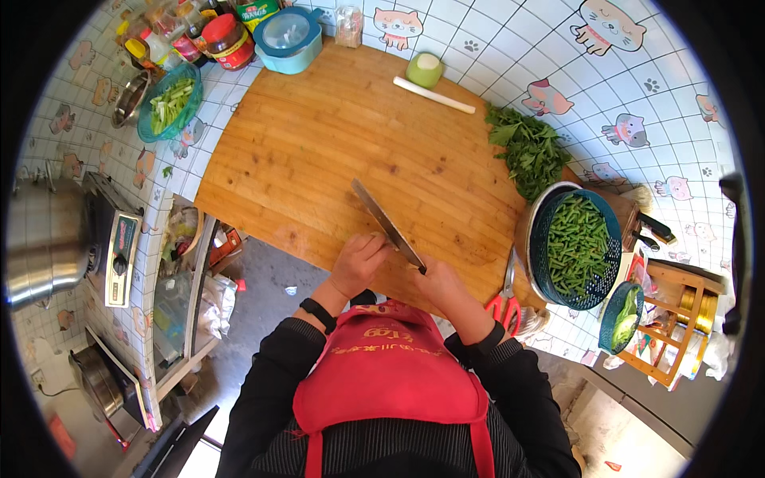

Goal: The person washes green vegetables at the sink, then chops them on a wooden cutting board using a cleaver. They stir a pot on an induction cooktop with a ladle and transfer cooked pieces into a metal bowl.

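My right hand [441, 285] grips the dark handle of a kitchen knife [382, 216] over the near part of a large wooden board [334, 137]. The knife's blade points away and to the left, seen almost edge-on. My left hand [360, 263] is beside the blade near the handle end, its fingers curled in. Whether those fingertips touch the steel or pinch something small is hidden. Toward the back of the board lie a white stalk [434, 95], perhaps scallion, and a cut pale-green vegetable piece [424, 70]. A bunch of leafy greens [529, 146] rests at the right edge.
Cut green beans fill a dark colander [611, 251] in a metal basin at right. Red-handled scissors [507, 305] lie beside it. Left hold a teal basket [194, 101] of cut greens, sauce jars [229, 43] and a lidded blue container [288, 42]. A steel pot [48, 239] stands far left.
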Demonstrator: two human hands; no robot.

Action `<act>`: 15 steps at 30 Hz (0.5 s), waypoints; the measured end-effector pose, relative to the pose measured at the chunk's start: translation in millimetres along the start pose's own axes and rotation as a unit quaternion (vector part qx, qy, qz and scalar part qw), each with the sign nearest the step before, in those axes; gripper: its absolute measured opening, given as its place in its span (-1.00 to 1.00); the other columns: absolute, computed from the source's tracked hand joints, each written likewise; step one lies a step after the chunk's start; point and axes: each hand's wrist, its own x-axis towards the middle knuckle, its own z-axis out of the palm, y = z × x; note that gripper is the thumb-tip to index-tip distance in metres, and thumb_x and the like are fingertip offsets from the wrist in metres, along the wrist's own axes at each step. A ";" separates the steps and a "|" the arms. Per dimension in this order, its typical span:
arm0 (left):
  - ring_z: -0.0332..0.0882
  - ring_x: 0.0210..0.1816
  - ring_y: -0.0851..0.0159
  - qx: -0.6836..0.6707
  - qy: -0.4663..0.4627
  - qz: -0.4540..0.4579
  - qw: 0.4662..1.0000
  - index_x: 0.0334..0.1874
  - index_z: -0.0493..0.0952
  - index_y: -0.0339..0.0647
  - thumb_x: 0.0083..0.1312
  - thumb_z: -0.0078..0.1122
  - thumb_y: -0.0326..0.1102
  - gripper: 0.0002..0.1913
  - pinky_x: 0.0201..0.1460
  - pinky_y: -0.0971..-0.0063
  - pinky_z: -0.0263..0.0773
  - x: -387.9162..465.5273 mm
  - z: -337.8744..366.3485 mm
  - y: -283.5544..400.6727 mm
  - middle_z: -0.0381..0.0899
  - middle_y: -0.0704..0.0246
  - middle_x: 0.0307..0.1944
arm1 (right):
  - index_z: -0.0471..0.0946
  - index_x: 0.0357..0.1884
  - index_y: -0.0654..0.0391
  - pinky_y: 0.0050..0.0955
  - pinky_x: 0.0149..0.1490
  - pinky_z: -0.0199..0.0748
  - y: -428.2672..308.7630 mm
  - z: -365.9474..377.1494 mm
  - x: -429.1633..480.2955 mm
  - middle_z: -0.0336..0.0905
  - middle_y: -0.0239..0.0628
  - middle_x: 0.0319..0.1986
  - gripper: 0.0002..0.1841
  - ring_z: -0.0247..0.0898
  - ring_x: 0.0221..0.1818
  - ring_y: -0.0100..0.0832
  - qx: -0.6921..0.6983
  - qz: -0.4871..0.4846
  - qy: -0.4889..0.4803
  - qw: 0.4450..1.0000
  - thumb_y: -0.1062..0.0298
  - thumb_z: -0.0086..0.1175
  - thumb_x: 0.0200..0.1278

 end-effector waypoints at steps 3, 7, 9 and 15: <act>0.45 -0.15 0.18 0.003 -0.001 -0.011 1.000 -0.17 0.57 -0.25 0.00 0.11 -0.52 -0.71 -0.17 0.37 0.35 1.4 -1.6 2.4 0.52 0.27 -0.11 | 0.53 -0.11 0.12 -0.07 -0.17 0.43 0.3 -1.6 0.1 0.53 0.15 -0.41 -0.68 0.47 -0.28 0.09 0.025 -0.005 0.018 1.000 0.25 -0.04 0.10; 0.44 -0.13 0.19 0.012 0.006 -0.011 1.000 -0.18 0.55 -0.26 -0.02 0.10 -0.50 -0.70 -0.13 0.37 0.38 2.0 -1.2 3.5 0.50 0.27 -0.14 | 0.52 -0.10 0.12 -0.06 -0.17 0.43 4.9 -15.1 -14.2 0.53 0.16 -0.40 -0.68 0.46 -0.28 0.12 -0.049 -0.022 -0.029 0.998 0.25 -0.05 0.11; 0.45 -0.16 0.18 0.000 0.009 -0.014 1.000 -0.18 0.56 -0.25 0.01 0.10 -0.53 -0.72 -0.16 0.37 0.36 2.3 0.3 1.6 0.52 0.27 -0.11 | 0.52 -0.11 0.12 -0.06 -0.17 0.42 1.9 -14.9 -11.5 0.52 0.16 -0.41 -0.68 0.46 -0.28 0.12 -0.065 -0.011 -0.032 0.997 0.26 -0.05 0.11; 0.46 -0.18 0.17 0.005 0.022 -0.008 1.000 -0.20 0.57 -0.25 0.01 0.10 -0.52 -0.73 -0.19 0.37 0.37 0.5 0.9 -0.7 0.53 0.27 -0.14 | 0.51 -0.06 0.11 -0.06 -0.16 0.43 -15.9 -3.1 12.3 0.53 0.17 -0.39 -0.65 0.47 -0.27 0.11 0.019 -0.003 -0.007 1.000 0.26 -0.04 0.11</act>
